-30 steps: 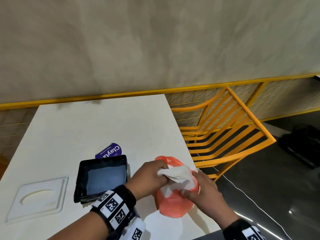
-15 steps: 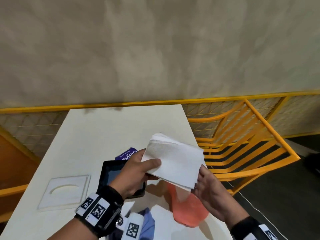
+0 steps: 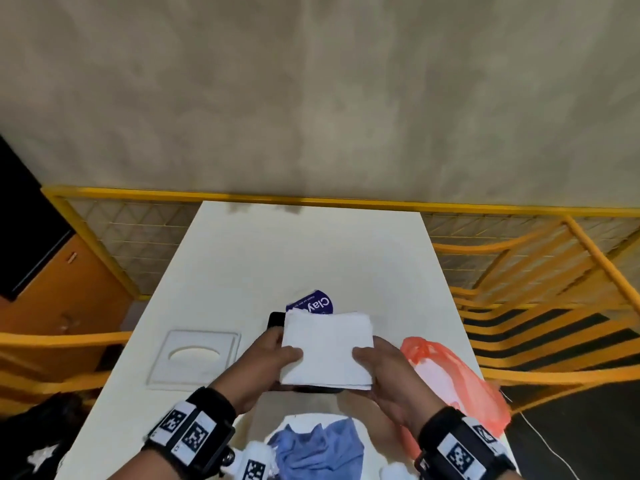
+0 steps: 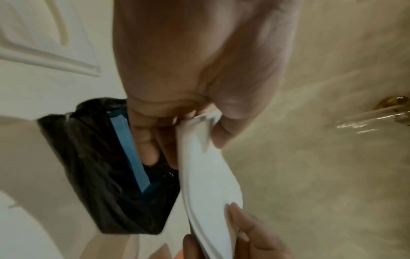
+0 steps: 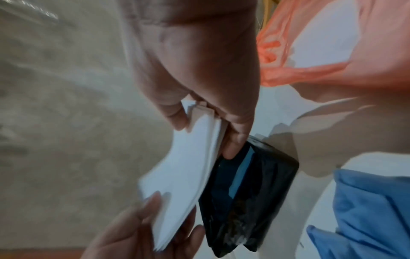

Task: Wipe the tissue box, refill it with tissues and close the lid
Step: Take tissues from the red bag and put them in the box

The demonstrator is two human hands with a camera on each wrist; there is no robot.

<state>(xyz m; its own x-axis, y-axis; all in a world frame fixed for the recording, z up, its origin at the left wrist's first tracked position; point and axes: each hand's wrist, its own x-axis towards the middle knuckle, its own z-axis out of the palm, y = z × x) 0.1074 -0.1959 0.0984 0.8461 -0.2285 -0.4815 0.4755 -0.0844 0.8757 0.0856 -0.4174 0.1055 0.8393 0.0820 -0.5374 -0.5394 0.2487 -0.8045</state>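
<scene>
Tissues (image 3: 327, 348) are being pinched at both side edges by left hand (image 3: 265, 367) and right hand (image 3: 388, 372), directly above the open black tissue box (image 3: 276, 320), near the desk's (image 3: 277, 254) front edge.

A white table (image 3: 263, 258) holds the things. On it lie a white lid (image 3: 194, 358) with a long hole, a black box (image 3: 275, 320), a purple sticker (image 3: 315, 303), an orange bag (image 3: 460, 379) and a blue cloth (image 3: 322, 448).

Café or canteen seating, white table (image 3: 311, 258), orange slatted chairs (image 3: 540, 292), yellow railing (image 3: 311, 200)
</scene>
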